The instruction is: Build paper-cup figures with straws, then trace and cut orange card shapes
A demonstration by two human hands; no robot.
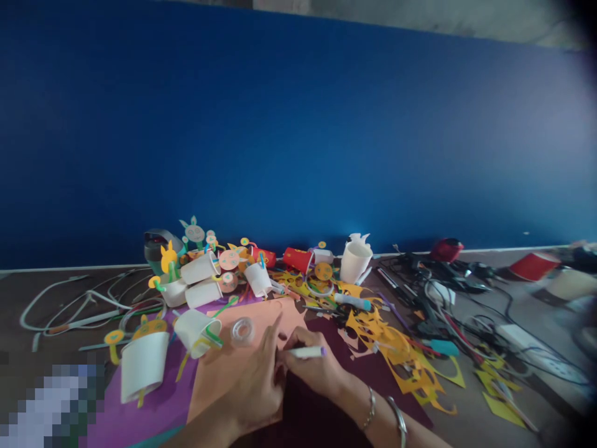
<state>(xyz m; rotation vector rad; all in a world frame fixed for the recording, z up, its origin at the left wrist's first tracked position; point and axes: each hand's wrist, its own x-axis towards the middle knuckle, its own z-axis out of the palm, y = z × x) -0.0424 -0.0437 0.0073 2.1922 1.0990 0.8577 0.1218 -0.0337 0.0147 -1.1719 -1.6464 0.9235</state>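
Note:
My right hand [314, 367] is closed on a white marker [305, 352] with a purple end, its writing end hidden at my fingers. My left hand [263, 373] meets it, the index finger pointing up and the other fingers curled; whatever they hold is hidden. Both hands are above a peach paper sheet [209, 379] and a dark maroon sheet [336, 336]. Just beyond my left hand lies a roll of clear tape [242, 331]. To the left, a white paper cup [193, 330] lies tipped with paper strips attached, and another white cup [144, 367] carries an orange paper face.
More decorated cups [200, 267] crowd the back, by a blue wall [298, 137]. Yellow paper scraps [396, 342], a glue stick [353, 302] and scissors [321, 308] lie right of centre. Cables and a power strip [536, 348] are far right; white cables [88, 305] coil at left.

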